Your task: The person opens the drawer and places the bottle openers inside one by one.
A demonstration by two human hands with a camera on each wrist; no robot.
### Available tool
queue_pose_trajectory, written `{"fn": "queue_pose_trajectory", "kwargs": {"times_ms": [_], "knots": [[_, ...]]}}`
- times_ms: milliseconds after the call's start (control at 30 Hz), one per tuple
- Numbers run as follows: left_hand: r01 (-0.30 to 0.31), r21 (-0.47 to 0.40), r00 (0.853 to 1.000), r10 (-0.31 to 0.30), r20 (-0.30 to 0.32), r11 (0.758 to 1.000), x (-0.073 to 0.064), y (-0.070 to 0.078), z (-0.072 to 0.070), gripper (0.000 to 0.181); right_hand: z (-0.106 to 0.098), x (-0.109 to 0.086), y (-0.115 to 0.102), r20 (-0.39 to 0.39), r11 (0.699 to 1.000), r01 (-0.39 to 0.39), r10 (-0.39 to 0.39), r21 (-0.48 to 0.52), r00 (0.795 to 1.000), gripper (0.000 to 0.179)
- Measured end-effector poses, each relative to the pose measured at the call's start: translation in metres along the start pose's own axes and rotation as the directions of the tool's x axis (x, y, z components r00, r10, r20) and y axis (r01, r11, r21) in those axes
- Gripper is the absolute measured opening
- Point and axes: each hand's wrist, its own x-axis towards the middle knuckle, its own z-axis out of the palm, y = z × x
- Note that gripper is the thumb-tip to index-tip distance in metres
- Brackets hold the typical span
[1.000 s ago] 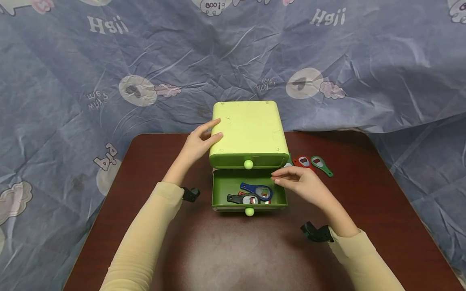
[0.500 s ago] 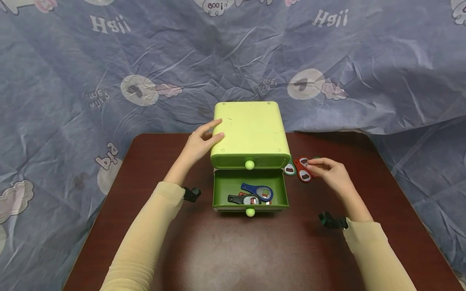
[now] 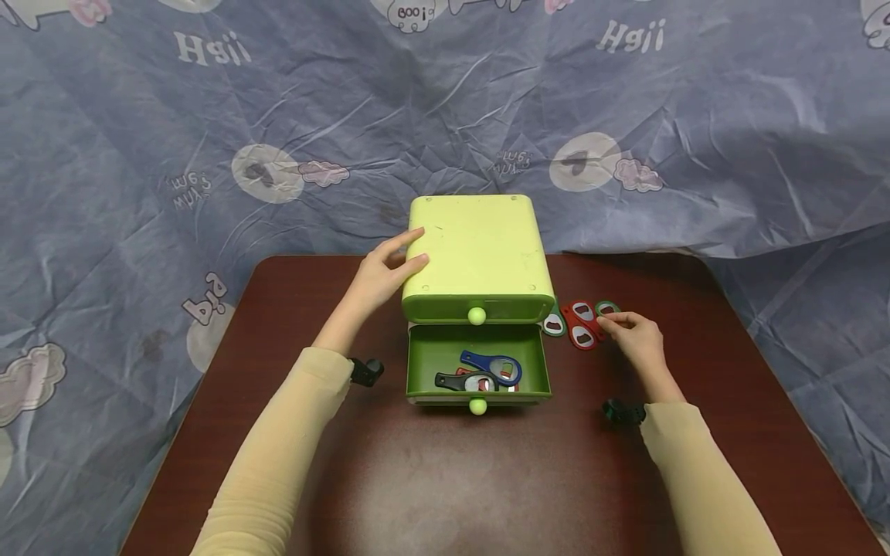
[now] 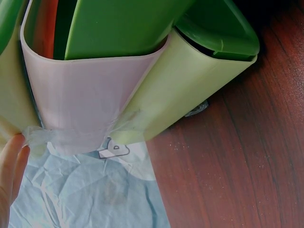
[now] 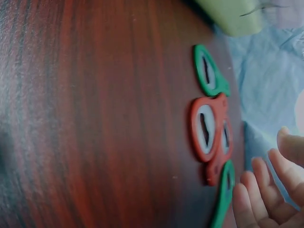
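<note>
My left hand (image 3: 375,274) rests on the left edge of a yellow-green drawer cabinet (image 3: 480,247), thumb and forefinger on its top. Below, the green bottom drawer (image 3: 433,351) is pulled out. It holds a blue bottle opener (image 3: 476,359) and a black bottle opener (image 3: 450,381), with red pieces partly hidden beneath. My right hand (image 3: 641,341) is on the cabinet's right, beside a red bottle opener (image 5: 194,128) and a green bottle opener (image 5: 222,204). In the right wrist view its fingers are loosely bent, apart from the openers, with nothing between them.
Another red opener (image 5: 212,175) overlaps the first, and a second green opener (image 3: 554,324) lies against the cabinet's right side. The dark red-brown table (image 3: 445,479) ends at a hanging blue printed cloth (image 3: 417,116) behind. A lilac section (image 4: 90,90) of the cabinet shows in the left wrist view.
My right hand has moved from over the drawer's right side rightward to the openers on the table, then slightly lower. The left hand stays on the cabinet.
</note>
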Motion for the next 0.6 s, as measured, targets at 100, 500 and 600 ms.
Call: {"fn": "queue_pose_trajectory", "kwargs": {"times_ms": [100,500,600], "knots": [[0.004,0.001,1.0,-0.004,-0.002,1.0,0.001,0.0,0.0,0.053,0.007,0.003,0.004,-0.014,0.999,-0.01,0.009,-0.037,1.0,0.047],[-0.005,-0.024,1.0,0.005,-0.005,1.0,0.001,0.0,0.001,0.053,0.022,0.009,0.003,-0.031,0.991,-0.024,0.02,-0.133,0.999,0.039],[-0.001,-0.022,1.0,0.001,-0.007,1.0,0.001,0.0,0.001,0.053,0.024,0.012,-0.001,-0.048,0.988,-0.031,0.024,-0.151,0.999,0.036]]}}
